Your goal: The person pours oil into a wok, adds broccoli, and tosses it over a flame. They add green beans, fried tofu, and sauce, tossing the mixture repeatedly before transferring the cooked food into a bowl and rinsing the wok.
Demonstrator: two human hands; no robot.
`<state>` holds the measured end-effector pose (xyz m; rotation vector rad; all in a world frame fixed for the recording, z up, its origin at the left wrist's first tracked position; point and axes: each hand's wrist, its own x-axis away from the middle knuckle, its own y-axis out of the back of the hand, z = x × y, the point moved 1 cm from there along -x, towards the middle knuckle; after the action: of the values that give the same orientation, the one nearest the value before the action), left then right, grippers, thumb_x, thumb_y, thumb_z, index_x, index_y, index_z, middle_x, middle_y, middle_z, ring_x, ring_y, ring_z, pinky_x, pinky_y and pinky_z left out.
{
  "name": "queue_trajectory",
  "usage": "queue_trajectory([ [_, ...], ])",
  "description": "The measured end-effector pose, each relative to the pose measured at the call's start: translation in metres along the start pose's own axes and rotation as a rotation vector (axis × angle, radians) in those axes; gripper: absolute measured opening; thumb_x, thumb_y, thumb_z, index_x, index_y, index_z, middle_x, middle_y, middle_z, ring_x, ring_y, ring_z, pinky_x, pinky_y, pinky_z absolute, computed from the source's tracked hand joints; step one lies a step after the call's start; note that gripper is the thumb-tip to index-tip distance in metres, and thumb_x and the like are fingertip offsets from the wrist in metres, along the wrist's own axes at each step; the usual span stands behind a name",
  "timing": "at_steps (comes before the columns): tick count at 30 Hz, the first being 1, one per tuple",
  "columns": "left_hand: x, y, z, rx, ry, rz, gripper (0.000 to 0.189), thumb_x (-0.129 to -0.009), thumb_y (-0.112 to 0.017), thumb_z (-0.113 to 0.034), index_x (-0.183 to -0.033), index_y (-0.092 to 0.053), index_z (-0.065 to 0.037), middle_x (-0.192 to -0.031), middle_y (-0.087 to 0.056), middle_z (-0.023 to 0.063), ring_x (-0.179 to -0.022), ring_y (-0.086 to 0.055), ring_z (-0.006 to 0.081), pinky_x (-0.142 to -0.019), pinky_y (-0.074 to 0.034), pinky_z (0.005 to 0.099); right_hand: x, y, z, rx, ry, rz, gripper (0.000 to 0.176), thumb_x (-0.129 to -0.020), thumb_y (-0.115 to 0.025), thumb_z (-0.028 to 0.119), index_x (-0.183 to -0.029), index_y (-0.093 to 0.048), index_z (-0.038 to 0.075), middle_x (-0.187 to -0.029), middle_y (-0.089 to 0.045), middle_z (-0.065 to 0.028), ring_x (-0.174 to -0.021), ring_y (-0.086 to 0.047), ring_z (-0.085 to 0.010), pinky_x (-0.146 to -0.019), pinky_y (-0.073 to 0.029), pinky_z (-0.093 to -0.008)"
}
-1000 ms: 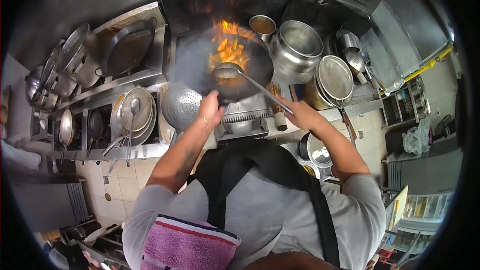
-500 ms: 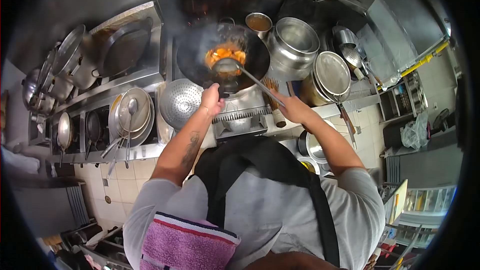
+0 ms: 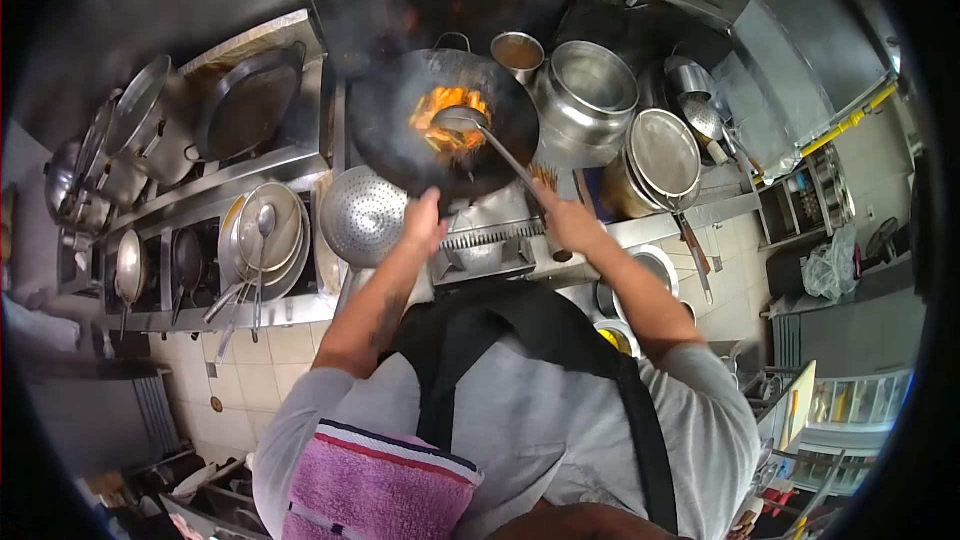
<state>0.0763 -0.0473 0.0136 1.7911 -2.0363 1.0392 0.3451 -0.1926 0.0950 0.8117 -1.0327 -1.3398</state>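
My left hand (image 3: 425, 220) is closed at the near rim of a large dark wok (image 3: 385, 130), where its handle is hidden by the fingers. Orange and green food (image 3: 450, 100) lies in the middle of the wok, under rising smoke. My right hand (image 3: 573, 224) is wrapped round the long handle of a metal ladle (image 3: 460, 118), whose bowl rests over the food. A perforated metal strainer (image 3: 364, 217) sits to the left of my left hand. Beside my right hand a bamboo brush (image 3: 543, 177) is partly covered.
Behind the wok at right stand a small pot of brown liquid (image 3: 518, 51) and a large steel pot (image 3: 588, 90). A round mesh strainer (image 3: 664, 152) tops a container further right. Stacked pans (image 3: 270, 230) are on the left burners. Steel bowls (image 3: 650, 270) stand near my right forearm.
The wok's far handle shows more clearly, and the food has shifted and spread. My right hand and the ladle handle have moved slightly nearer and lower; my left hand has dropped a little.
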Motion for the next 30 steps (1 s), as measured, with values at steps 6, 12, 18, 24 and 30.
queue_trajectory([
  [6,0.09,0.006,-0.015,0.06,-0.016,0.024,0.017,-0.098,-0.059,-0.026,-0.107,-0.065,-0.013,-0.085,-0.064,0.001,-0.06,-0.055,0.0145,-0.041,-0.035,0.0307,0.058,0.087,0.022,-0.072,0.132,0.114,0.077,-0.092,-0.06,0.006,-0.164,-0.031,0.016,-0.098,-0.071,-0.0314,-0.09,-0.068,-0.0521,-0.087,-0.054,-0.0589],
  [12,-0.019,-0.003,-0.008,0.028,0.032,-0.038,0.021,-0.097,-0.062,-0.029,-0.105,-0.063,-0.01,-0.089,-0.061,0.0054,-0.057,-0.05,0.0162,-0.041,-0.038,0.0284,0.016,0.021,0.005,-0.089,0.115,0.096,0.075,-0.093,-0.059,0.007,-0.163,-0.034,0.017,-0.099,-0.071,-0.0319,-0.092,-0.07,-0.0497,-0.086,-0.055,-0.0559],
  [18,0.073,0.034,0.014,0.004,0.059,0.059,0.02,-0.098,-0.056,-0.023,-0.111,-0.061,-0.01,-0.086,-0.064,0.0071,-0.051,-0.052,0.0165,-0.036,-0.035,0.0303,0.048,0.068,0.035,-0.071,0.005,0.125,0.073,-0.094,-0.058,0.009,-0.163,-0.034,0.019,-0.092,-0.069,-0.0343,-0.086,-0.069,-0.0518,-0.085,-0.055,-0.0586],
  [24,-0.009,-0.01,-0.03,0.047,0.039,-0.01,0.023,-0.097,-0.061,-0.029,-0.098,-0.061,-0.006,-0.078,-0.058,0.0072,-0.05,-0.045,0.0155,-0.039,-0.036,0.0277,0.01,0.027,-0.013,-0.088,0.221,0.021,0.072,-0.094,-0.059,0.011,-0.161,-0.036,0.016,-0.099,-0.072,-0.0303,-0.089,-0.069,-0.0517,-0.085,-0.056,-0.0572],
  [30,0.053,0.044,0.021,-0.078,-0.02,0.063,0.019,-0.095,-0.06,-0.023,-0.106,-0.066,-0.009,-0.085,-0.064,0.0038,-0.057,-0.055,0.0165,-0.04,-0.035,0.0303,0.029,0.053,0.041,-0.028,-0.044,0.05,0.074,-0.094,-0.06,0.011,-0.163,-0.034,0.018,-0.091,-0.071,-0.0318,-0.089,-0.07,-0.0505,-0.084,-0.056,-0.0589],
])
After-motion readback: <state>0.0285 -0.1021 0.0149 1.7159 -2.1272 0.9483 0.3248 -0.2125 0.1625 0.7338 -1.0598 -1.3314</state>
